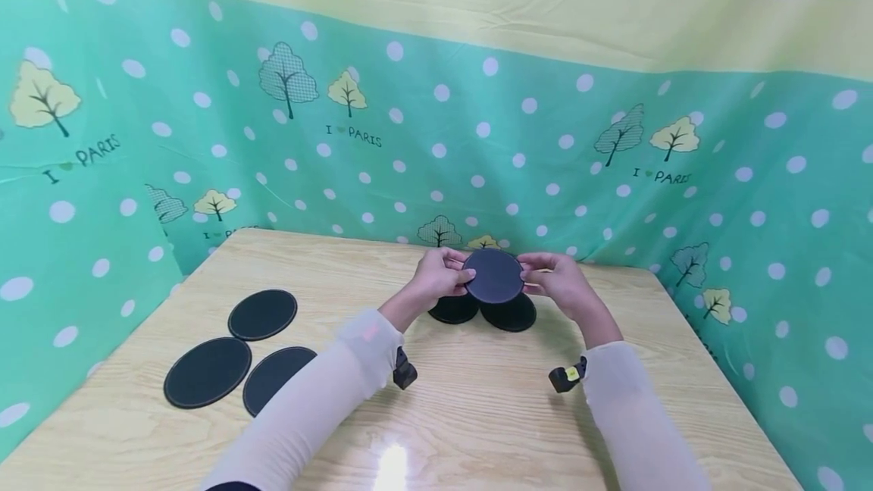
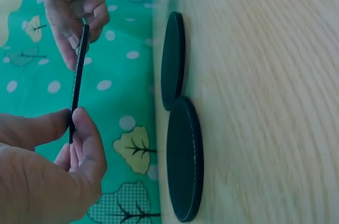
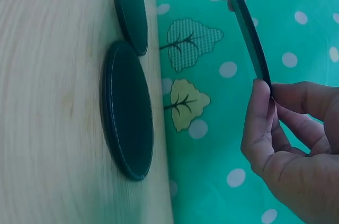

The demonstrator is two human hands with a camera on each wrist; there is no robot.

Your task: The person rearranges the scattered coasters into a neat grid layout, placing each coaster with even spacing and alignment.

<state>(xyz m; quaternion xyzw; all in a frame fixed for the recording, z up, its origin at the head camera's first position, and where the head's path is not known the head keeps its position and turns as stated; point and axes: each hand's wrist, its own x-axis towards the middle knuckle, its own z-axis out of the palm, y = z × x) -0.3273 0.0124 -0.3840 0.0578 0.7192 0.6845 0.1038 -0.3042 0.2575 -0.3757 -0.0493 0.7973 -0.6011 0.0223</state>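
Both hands hold one round black coaster point(image 1: 494, 276) up off the table, near its far edge. My left hand point(image 1: 436, 276) pinches the coaster's left rim between thumb and fingers. On the opposite rim, the right hand point(image 1: 555, 283) pinches it the same way. In the left wrist view the held coaster point(image 2: 79, 78) appears edge-on, with stitching along its border. Below it, two more black coasters lie flat side by side, a left one point(image 1: 455, 309) and a right one point(image 1: 510, 314), both partly covered in the head view by the raised coaster or the left hand.
Three black coasters lie together on the table's left: a rear one point(image 1: 263, 314), a front-left one point(image 1: 208, 373) and a front-right one point(image 1: 276, 377) partly behind the left sleeve. The wooden table point(image 1: 470, 430) meets a green dotted cloth point(image 1: 409, 135) at its back and sides.
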